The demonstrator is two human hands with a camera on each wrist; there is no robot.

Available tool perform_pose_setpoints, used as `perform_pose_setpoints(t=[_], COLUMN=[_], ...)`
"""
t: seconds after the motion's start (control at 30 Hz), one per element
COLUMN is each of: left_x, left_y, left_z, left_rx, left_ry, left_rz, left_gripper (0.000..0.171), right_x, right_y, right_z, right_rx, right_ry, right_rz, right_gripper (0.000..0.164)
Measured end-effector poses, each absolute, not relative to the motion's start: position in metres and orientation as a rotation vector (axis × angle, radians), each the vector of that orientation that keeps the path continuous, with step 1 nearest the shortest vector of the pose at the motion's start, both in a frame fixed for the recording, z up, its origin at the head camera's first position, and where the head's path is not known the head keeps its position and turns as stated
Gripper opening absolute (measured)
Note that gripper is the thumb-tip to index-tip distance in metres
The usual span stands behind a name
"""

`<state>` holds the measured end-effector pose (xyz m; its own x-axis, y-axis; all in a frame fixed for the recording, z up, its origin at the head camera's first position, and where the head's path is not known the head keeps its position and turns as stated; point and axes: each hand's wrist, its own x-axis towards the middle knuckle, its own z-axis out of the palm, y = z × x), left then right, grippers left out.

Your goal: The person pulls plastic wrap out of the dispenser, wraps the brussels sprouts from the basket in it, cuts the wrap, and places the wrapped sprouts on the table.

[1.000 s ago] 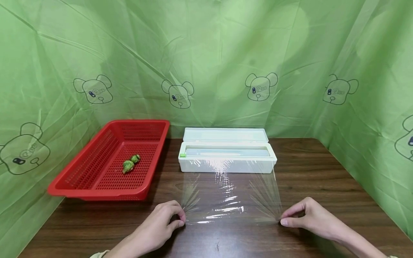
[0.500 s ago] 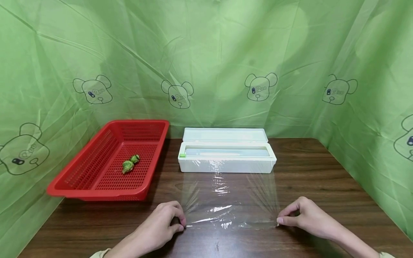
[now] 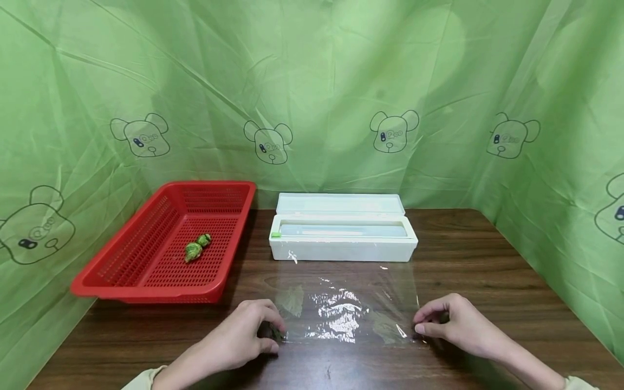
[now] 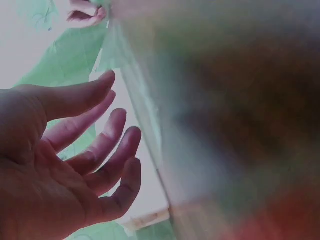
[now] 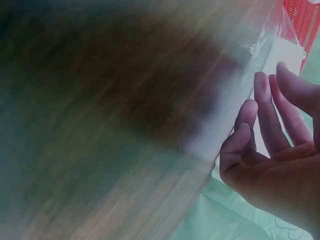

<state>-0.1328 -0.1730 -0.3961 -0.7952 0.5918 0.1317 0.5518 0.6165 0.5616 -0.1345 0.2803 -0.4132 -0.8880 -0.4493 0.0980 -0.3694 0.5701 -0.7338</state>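
A sheet of clear cling film [image 3: 341, 314] lies over the table front, stretching from the front of a white cling film dispenser box [image 3: 343, 251] whose lid [image 3: 340, 203] stands up. At the film's near left corner is my left hand [image 3: 244, 330], thumb and fingers parted. The left wrist view shows that same hand [image 4: 85, 150] with loosely bent fingers and nothing between them. My right hand [image 3: 463, 327] hovers at the near right corner. Its thumb and fingertips sit apart in the right wrist view, where the hand [image 5: 275, 155] holds nothing.
To the left stands a red perforated basket [image 3: 163, 293] with two small green leafy vegetables [image 3: 194, 251] inside. A green slider [image 3: 276, 234] sits at the box's left end. Green cloth [image 3: 331, 97] walls surround the dark wooden table [image 3: 487, 271].
Both hands have let go of the film's corners. The film, earlier pulled taut between hands and box, has dropped down toward the table. The left fingers have spread.
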Motion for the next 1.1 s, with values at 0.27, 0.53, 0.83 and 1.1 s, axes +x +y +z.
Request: perform_pose_setpoints(t=[0.27, 0.53, 0.83, 1.1], left_x=[-0.142, -0.149, -0.156, -0.158], left_y=[-0.172, -0.173, -0.174, -0.175], left_z=[-0.389, -0.396, -0.399, -0.397], left_rx=[0.844, 0.738, 0.69, 0.674], left_ry=[2.867, 2.951, 2.921, 2.905], left_rz=[0.88, 0.628, 0.545, 0.569], left_gripper=[0.04, 0.062, 0.064, 0.06], right_x=[-0.137, -0.151, -0.158, -0.162], right_y=[0.277, 0.281, 0.287, 0.289], right_z=[-0.408, -0.41, -0.414, -0.413], right_rx=[-0.59, -0.579, -0.608, -0.594], right_ry=[2.818, 2.862, 2.89, 2.86], right_rz=[-1.122, -1.005, -0.911, -0.986], right_gripper=[0.025, 0.044, 0.048, 0.046])
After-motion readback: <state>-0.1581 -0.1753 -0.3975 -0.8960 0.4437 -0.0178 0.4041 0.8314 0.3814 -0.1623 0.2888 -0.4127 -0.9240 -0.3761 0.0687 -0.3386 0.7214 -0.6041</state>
